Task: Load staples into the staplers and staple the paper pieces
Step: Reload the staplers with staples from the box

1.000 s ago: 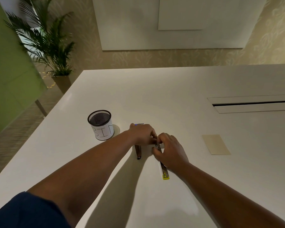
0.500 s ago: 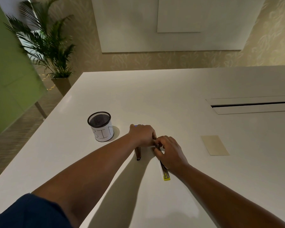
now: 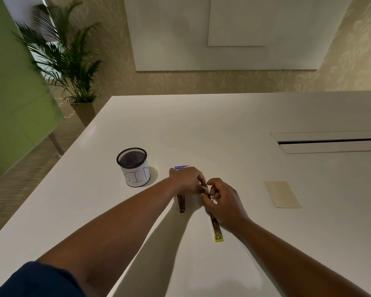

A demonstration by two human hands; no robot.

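Observation:
A long opened stapler with a yellow end [image 3: 217,231] lies on the white table [image 3: 223,129], running toward me. My right hand [image 3: 224,200] rests over its far end, fingers pinched at the stapler's front. My left hand [image 3: 187,181] meets it there, fingertips closed on something small that I cannot make out. A second, dark stapler [image 3: 181,203] lies under my left hand, its near end showing. A small blue staple box [image 3: 181,167] peeks out beyond my left hand. A beige paper piece [image 3: 282,194] lies flat to the right.
A black mesh cup with a white label reading BIN [image 3: 133,167] stands left of my hands. A cable slot [image 3: 330,142] is cut into the table at the right. A potted palm [image 3: 66,61] stands on the floor past the table's left corner.
The hands stay joined at the yellow stapler's far end; my right fingers have curled tighter. The camera has tilted slightly.

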